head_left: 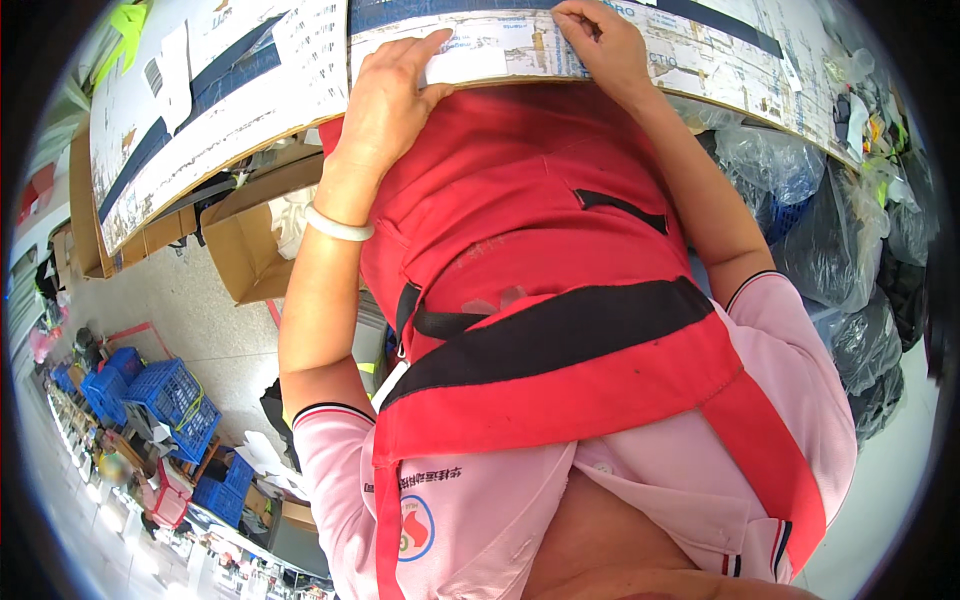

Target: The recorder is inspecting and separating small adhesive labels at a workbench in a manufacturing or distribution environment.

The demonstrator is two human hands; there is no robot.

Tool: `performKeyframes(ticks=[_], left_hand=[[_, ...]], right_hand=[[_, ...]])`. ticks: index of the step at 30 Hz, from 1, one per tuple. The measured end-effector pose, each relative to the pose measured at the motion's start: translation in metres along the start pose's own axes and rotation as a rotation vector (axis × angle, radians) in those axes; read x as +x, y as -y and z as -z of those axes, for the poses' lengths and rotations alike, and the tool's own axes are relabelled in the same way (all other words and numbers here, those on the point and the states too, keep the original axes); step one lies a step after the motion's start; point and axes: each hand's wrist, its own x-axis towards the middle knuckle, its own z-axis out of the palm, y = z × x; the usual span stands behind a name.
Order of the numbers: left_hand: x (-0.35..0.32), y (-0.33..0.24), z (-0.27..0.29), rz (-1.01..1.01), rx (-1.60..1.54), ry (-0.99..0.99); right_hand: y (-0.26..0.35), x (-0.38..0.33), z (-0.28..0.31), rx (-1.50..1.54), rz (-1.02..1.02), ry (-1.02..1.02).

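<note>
A worn white cardboard sheet (690, 75) with dark blue bands covers the work surface in front of me. My left hand (392, 90) rests at its near edge, fingers stretched out and thumb apart, holding nothing that I can see. Its fingertips reach a white paper label (468, 66) stuck on the cardboard. Farther right, my right hand (605, 48) lies on the same sheet with its fingers curled in and thumb close to the forefinger. Whatever may be between those fingers is hidden or too small to name.
Below the surface at left stands an open brown carton (245, 245). Blue plastic crates (172, 405) sit on the floor farther left. Clear and dark plastic bags (830, 240) crowd the right side. A white paper strip (174, 90) lies on the cardboard at left.
</note>
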Motion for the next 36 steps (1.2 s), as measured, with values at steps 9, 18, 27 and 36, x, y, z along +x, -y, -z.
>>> performKeyframes(ticks=[9,18,27,36], left_hand=[[-0.003,-0.004,0.002,0.007,-0.025,-0.014],[-0.03,-0.018,0.01,0.274,-0.14,-0.19],[-0.028,-0.014,-0.007,0.261,0.107,-0.129],[-0.024,-0.011,-0.012,0.22,0.167,-0.111]], right_hand=[[0.065,-0.005,0.006,0.133,0.327,0.21],[0.06,-0.013,0.012,0.002,0.185,0.338],[0.04,-0.028,-0.016,-0.251,0.372,0.198],[0.042,-0.028,-0.02,-0.275,0.389,0.193]])
